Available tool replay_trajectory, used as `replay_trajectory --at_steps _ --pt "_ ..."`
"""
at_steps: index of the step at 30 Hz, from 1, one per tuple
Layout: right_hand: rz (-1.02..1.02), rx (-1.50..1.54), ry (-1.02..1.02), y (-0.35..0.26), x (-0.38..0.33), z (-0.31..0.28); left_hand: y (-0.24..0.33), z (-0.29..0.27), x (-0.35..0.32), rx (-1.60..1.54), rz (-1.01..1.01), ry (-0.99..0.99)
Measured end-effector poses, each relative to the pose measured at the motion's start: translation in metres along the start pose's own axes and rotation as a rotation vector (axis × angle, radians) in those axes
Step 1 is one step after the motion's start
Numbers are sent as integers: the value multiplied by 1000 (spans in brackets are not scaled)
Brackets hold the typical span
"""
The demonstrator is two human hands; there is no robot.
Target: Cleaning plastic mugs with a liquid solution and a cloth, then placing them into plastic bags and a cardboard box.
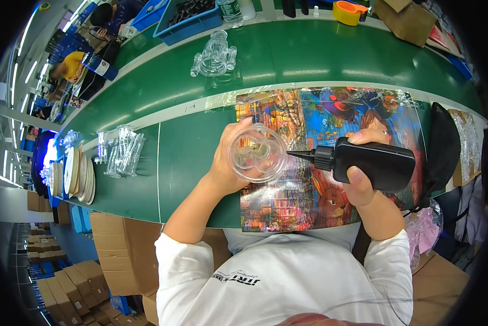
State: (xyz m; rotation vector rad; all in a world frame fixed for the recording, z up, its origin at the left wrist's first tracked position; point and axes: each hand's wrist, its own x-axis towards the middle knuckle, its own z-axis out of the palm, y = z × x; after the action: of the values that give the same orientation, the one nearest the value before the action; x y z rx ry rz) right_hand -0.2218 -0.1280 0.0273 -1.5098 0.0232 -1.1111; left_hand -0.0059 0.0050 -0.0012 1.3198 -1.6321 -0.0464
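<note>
While the left hand [225, 160] curls round a clear vessel [259, 154], the right hand [359, 188] clasps a black bottle [382, 163].

Dark lettering, upside-dn, across the white shirt [293, 280]! Green label [231, 10] on a clear btl [234, 23], handwritten mark [187, 106] on the pale strip [214, 101].

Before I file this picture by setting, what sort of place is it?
Probably a factory workshop: a long green workbench, stacked cardboard boxes and another person in yellow beyond suggest it.
</note>
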Motion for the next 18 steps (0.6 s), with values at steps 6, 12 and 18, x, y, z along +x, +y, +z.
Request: replay_trajectory --at_steps 6,12,18 --pt "14 -66 -32 -2 0 -1 7 3 -2 -3 -108 74" --pt "33 -80 -16 -2 -1 1 7 3 -1 123 21 99" --pt "5 -108 57 6 -2 5 5 1 -1 -6 -17 79"
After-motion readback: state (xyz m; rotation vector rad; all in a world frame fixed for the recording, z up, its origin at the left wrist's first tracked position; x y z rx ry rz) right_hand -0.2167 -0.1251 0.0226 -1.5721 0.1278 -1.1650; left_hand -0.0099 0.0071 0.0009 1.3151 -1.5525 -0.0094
